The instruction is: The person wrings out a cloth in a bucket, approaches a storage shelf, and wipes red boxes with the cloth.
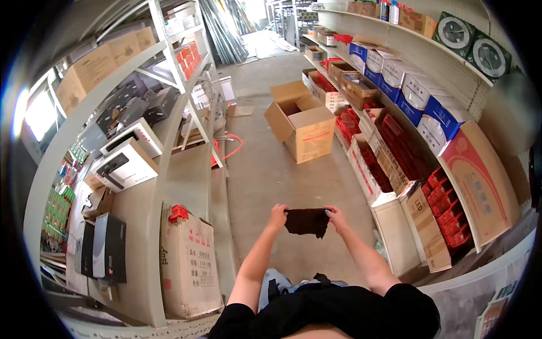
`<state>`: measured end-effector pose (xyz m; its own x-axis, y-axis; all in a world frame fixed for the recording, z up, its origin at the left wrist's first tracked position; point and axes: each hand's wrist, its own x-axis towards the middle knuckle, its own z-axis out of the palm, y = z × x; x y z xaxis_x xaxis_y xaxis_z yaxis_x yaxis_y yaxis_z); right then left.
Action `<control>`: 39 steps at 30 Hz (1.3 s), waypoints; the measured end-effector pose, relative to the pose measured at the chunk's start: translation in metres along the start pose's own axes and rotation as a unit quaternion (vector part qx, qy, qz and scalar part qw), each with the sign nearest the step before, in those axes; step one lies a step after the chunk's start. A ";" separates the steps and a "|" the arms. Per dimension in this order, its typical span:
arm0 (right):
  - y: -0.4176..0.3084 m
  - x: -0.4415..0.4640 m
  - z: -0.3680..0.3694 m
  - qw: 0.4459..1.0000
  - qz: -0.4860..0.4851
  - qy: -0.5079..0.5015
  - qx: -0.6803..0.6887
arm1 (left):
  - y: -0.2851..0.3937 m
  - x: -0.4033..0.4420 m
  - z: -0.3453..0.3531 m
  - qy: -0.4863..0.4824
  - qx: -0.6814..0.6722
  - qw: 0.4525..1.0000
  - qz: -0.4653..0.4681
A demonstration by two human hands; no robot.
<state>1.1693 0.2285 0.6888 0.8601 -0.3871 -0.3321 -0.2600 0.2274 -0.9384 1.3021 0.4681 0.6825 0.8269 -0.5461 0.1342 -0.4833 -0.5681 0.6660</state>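
A dark brown cloth is stretched between my two hands in front of my body, above the aisle floor. My left hand pinches its upper left corner. At the upper right corner, my right hand grips it, with blue showing at a fingertip. The lower edge of the cloth hangs free and looks uneven. Beyond my hands, an open cardboard box stands on the floor with its flaps up.
Shelving on the left holds boxes, with a large carton low down. On the right, shelves carry blue and white boxes and cartons of red items. A red hose lies by the left rack. Concrete floor runs between.
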 end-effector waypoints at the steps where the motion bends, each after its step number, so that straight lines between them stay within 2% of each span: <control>1: 0.009 0.012 -0.002 0.999 -0.028 0.004 -0.022 | 0.003 0.005 -0.002 0.011 0.002 1.000 0.012; 5: 0.016 0.039 -0.002 0.982 -0.127 0.070 -0.124 | 0.016 0.033 -0.013 0.009 -0.008 0.998 0.066; 8: 0.007 0.057 0.005 0.965 -0.087 0.137 -0.205 | -0.003 0.071 -0.008 -0.027 -0.009 0.994 0.107; 11: -0.016 0.080 0.025 0.913 -0.071 0.224 -0.333 | -0.027 0.121 -0.009 -0.025 0.034 0.985 0.168; 14: -0.041 0.102 0.040 0.912 -0.059 0.240 -0.326 | -0.023 0.161 -0.040 0.059 0.130 0.958 0.250; 17: -0.034 0.145 0.055 0.870 -0.184 0.293 -0.351 | -0.043 0.207 -0.044 -0.006 0.080 0.971 0.225; 20: -0.058 0.159 0.081 0.906 -0.141 0.287 -0.278 | -0.049 0.239 -0.051 -0.056 0.023 0.986 0.157; 23: -0.070 0.181 0.105 0.898 -0.152 0.309 -0.275 | -0.061 0.281 -0.026 -0.076 -0.034 0.987 0.139; 24: -0.073 0.189 0.114 0.897 -0.157 0.315 -0.267 | -0.047 0.286 -0.029 -0.113 -0.095 0.986 0.081; 26: -0.089 0.197 0.128 0.912 -0.140 0.298 -0.242 | -0.002 0.287 -0.045 -0.185 -0.208 0.959 -0.043; 28: -0.099 0.213 0.133 0.927 -0.126 0.277 -0.219 | 0.005 0.301 -0.027 -0.202 -0.288 0.934 -0.057; 31: -0.105 0.239 0.122 0.906 -0.147 0.323 -0.230 | 0.011 0.327 -0.008 -0.231 -0.337 0.909 -0.081; 34: -0.111 0.262 0.102 0.904 -0.146 0.326 -0.237 | 0.012 0.363 0.010 -0.299 -0.435 0.839 -0.135; 39: -0.136 0.296 0.057 0.934 -0.117 0.244 -0.233 | 0.033 0.412 0.028 -0.319 -0.380 0.868 -0.022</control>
<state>1.4840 0.1343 0.7233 0.6442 -0.7648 -0.0087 -0.3506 -0.2851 -0.8921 1.6189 0.2072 0.7387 0.3948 -0.9017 -0.1762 0.0737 -0.1600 0.9844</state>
